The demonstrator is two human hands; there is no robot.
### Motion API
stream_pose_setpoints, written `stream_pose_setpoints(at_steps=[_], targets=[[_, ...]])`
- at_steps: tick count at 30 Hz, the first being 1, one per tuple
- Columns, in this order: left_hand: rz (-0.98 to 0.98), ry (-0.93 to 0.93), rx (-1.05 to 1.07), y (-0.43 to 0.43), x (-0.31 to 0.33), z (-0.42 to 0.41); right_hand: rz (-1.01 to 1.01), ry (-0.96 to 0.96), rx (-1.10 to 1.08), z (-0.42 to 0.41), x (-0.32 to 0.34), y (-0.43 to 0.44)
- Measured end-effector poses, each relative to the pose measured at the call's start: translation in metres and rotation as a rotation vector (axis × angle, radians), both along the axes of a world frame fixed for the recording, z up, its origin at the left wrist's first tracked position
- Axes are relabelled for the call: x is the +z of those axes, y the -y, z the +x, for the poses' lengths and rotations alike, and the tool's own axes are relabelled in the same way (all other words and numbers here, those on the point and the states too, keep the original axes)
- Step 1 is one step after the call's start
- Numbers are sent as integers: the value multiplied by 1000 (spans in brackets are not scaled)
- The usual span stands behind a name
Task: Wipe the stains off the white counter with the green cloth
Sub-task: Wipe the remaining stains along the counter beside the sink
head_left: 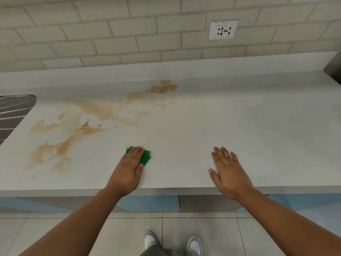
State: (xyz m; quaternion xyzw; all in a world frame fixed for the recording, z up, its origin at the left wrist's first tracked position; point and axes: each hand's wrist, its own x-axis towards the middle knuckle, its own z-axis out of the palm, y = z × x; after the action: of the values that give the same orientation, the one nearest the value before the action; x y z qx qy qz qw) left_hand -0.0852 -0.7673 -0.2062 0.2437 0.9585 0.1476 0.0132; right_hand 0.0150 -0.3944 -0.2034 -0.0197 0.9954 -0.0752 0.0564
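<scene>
Writing first: the only print in sight is a tiny line at the top of the white wall socket (223, 30), set in the pale brick-pattern tiles (110, 26), and it is too small for me to read; it may be a maker's mark, I can't tell. No brand shows on anything else.

Now the green cloth (146, 156): bright green, bunched into a small crumpled pad, sitting on the white counter (203, 126) near its front edge. My left hand (129, 168) lies flat on top of it, fingers straight and together, pressing down rather than gripping, so only the cloth's far and right edges peek out past my fingertips.

My right hand (229, 172) is spread flat on the bare counter, well to the right of the cloth, palm down, fingers straight, holding nothing.

The stains (96, 115) are tan-brown, smeared and streaky, running from the front left of the counter diagonally up towards the back wall. The cloth sits just to the right of the nearest patch, not touching it.

The ribbed steel drainer (13, 113) shows at the left edge.
</scene>
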Motion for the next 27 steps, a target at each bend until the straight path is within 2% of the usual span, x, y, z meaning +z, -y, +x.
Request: stream_pose_setpoints(at_steps=[4, 8, 11, 16, 19, 21, 24, 27], targets=[[-57, 27, 304, 19, 4, -32, -11, 1, 2, 0, -2, 0], [-98, 67, 420, -16, 4, -72, -8, 10, -8, 0, -2, 0], [-98, 81, 347, -61, 6, -89, -29, 13, -6, -1, -2, 1], [-43, 63, 8, -132, 6, -57, -97, -46, -8, -10, 10, -1], [-20, 47, -226, -138, 5, -28, -116, -150, -22, -29, 20, -1], [7, 49, -310, -121, 6, -12, -119, -185, -29, -46, 25, 2], [21, 36, -242, -75, 5, 0, -160, -226, -10, -73, 31, 15], [20, 32, 62, -27, 1, -7, -181, -221, 43, -97, 32, 33]])
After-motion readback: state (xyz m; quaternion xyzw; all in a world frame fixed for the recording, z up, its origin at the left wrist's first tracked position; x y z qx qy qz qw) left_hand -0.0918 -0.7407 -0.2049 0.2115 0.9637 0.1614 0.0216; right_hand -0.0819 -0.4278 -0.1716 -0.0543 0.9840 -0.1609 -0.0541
